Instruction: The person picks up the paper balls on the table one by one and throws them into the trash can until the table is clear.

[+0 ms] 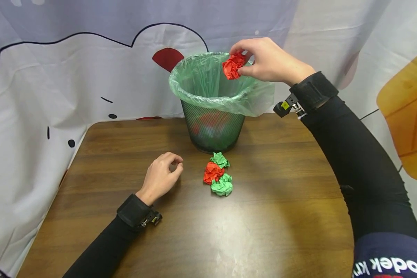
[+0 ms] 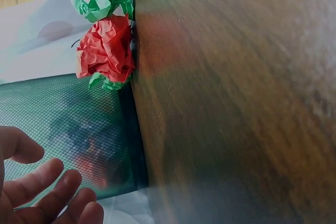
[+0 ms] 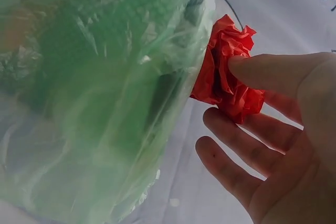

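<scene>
My right hand [image 1: 269,61] pinches a crumpled red paper ball [image 1: 233,66] between thumb and fingers, over the right side of the bin's mouth. In the right wrist view the red paper ball [image 3: 231,74] shows just beyond the bag's edge. The black mesh bin [image 1: 213,129] is lined with a green plastic bag [image 1: 201,98] folded over its rim. My left hand [image 1: 161,175] is by the table with fingers loosely bent and nothing in them. To its right lie a green paper ball [image 1: 222,185], a red paper ball [image 1: 212,172] and another green paper ball [image 1: 220,159].
The bin stands at the far edge of the brown wooden table [image 1: 264,216]. Behind it hangs a pale printed curtain [image 1: 73,77]. Reddish shapes show dimly through the bin's mesh. A dark cloth with white lettering [image 1: 390,255] shows at bottom right.
</scene>
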{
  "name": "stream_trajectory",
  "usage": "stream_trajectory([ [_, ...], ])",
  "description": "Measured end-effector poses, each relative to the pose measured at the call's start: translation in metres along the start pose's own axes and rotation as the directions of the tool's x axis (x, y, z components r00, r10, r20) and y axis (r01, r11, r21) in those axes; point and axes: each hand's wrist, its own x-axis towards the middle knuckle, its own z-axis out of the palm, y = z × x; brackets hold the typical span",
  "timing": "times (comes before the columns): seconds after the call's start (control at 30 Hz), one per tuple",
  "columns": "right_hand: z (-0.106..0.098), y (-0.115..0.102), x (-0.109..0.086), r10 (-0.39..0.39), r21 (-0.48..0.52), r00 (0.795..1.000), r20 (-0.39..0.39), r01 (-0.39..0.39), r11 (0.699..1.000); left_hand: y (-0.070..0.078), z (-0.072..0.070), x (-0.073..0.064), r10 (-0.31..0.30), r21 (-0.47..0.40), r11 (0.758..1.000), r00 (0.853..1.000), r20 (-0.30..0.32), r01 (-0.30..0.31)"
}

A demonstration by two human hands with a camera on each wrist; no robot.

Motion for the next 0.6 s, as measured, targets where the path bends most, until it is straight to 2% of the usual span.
stream_trajectory([
  [0.13, 0.001, 0.003, 0.009, 0.028, 0.008, 0.999, 0.02, -0.028, 1.0, -0.001, 0.0, 0.0, -0.001, -0.001, 1.0, 1.0, -0.001, 0.001],
  [0.37, 0.005, 0.009, 0.014, 0.083, -0.014, 0.991, 0.108, -0.082, 0.997, -0.003, 0.002, 0.0, -0.005, -0.002, 1.0, 1.0, 0.008, 0.005],
  [0.6, 0.005, 0.012, 0.008, 0.082, -0.033, 0.992, 0.096, -0.079, 0.996, -0.002, 0.001, 0.0, -0.008, 0.002, 1.0, 1.0, 0.005, 0.008],
])
